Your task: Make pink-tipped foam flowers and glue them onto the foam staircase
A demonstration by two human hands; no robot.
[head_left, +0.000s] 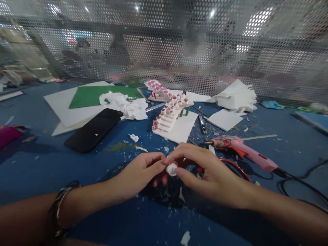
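Between my fingertips is a small white wad of rolled paper (172,168), low over the blue table (107,212). My left hand (145,171) pinches it from one side, its lower fingers partly in shadow. My right hand (202,171) curls over it from the other side, thumb and fingers touching the wad. Just beyond my hands stands a white model staircase (166,121) on green posts, edged with dark red paper flowers. Behind it is a second white model piece (159,89) with pink flowers.
A pink hot glue gun (246,152) with a black cord lies at right. Also around are a black phone (94,130), crumpled tissue (128,106), a green sheet (87,97), a utility knife (202,123), a tissue stack (235,95) and paper scraps. Perforated metal mesh (159,44) rises behind.
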